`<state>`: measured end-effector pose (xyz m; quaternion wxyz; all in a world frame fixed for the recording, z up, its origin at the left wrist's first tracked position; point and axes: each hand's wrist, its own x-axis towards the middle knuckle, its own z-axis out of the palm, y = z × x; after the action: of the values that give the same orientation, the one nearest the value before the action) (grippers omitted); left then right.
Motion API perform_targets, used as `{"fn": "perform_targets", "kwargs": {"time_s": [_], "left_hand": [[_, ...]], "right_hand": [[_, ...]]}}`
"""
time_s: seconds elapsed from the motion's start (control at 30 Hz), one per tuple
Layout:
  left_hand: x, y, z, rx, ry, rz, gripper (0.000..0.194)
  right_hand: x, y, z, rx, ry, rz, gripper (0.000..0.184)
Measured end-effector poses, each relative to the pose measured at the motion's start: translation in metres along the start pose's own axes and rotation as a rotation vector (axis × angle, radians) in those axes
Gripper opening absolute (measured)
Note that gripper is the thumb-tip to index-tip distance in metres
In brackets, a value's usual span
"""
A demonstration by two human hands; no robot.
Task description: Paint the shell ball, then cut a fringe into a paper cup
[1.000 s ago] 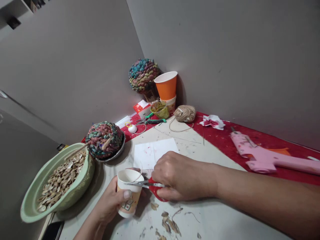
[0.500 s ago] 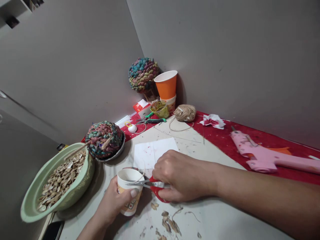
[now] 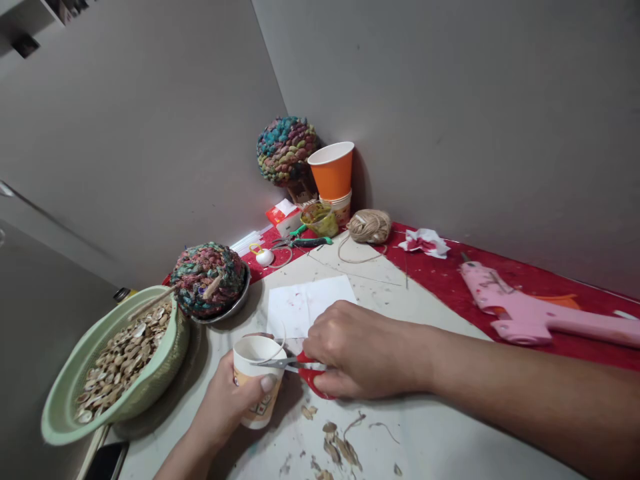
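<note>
My left hand (image 3: pixel 227 407) is wrapped round a small printed paper cup (image 3: pixel 255 377), held upright just above the table. My right hand (image 3: pixel 357 353) grips red-handled scissors (image 3: pixel 300 370). Their metal blades point left and sit at the cup's rim, where a thin curl of cut rim sticks up. A white sheet of paper (image 3: pixel 305 307) lies just behind both hands.
A green bowl of shells (image 3: pixel 107 373) sits at the left, beside a multicoloured yarn ball in a metal dish (image 3: pixel 210 277). Farther back are an orange cup (image 3: pixel 333 173), twine ball (image 3: pixel 370 227), green pliers (image 3: pixel 303 241) and another yarn ball (image 3: pixel 286 148). A pink glue gun (image 3: pixel 530 310) lies right on red cloth. Scraps (image 3: pixel 340 447) litter the table front.
The scissors' blades have closed slightly at the cup's rim, and my left thumb has shifted a little on the cup. Both hands stay in nearly the same place.
</note>
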<state>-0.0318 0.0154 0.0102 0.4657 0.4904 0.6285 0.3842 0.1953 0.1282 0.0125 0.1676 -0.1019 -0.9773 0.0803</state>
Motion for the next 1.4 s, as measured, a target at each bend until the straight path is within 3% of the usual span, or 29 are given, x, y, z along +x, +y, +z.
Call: {"fn": "perform_targets", "kwargs": {"time_s": [0.17, 0.6, 0.93, 1.03, 1.13, 1.27, 1.4], "left_hand": [[0.000, 0.005, 0.005, 0.083, -0.006, 0.031, 0.064], [0.000, 0.000, 0.003, 0.124, 0.074, 0.045, 0.071], [-0.003, 0.009, 0.014, 0.197, 0.096, 0.091, 0.050], [-0.003, 0.008, 0.013, 0.198, 0.102, 0.073, 0.056], [-0.001, 0.005, 0.006, 0.126, 0.053, 0.055, 0.072], [0.002, 0.006, -0.002, -0.134, -0.089, -0.002, 0.089], [0.002, 0.008, -0.003, -0.248, -0.137, -0.039, 0.078]], "right_hand": [[0.001, -0.003, -0.001, 0.025, -0.008, 0.003, 0.017], [0.000, 0.000, 0.004, 0.021, 0.034, -0.041, 0.016], [0.000, -0.001, 0.006, 0.023, 0.034, -0.012, 0.016], [0.000, -0.001, 0.005, 0.024, 0.033, -0.020, 0.017], [0.000, 0.000, 0.004, 0.041, 0.031, -0.029, 0.016], [0.000, 0.001, 0.003, 0.057, 0.057, -0.035, 0.017], [0.000, 0.001, 0.002, 0.054, 0.044, -0.038, 0.018]]}}
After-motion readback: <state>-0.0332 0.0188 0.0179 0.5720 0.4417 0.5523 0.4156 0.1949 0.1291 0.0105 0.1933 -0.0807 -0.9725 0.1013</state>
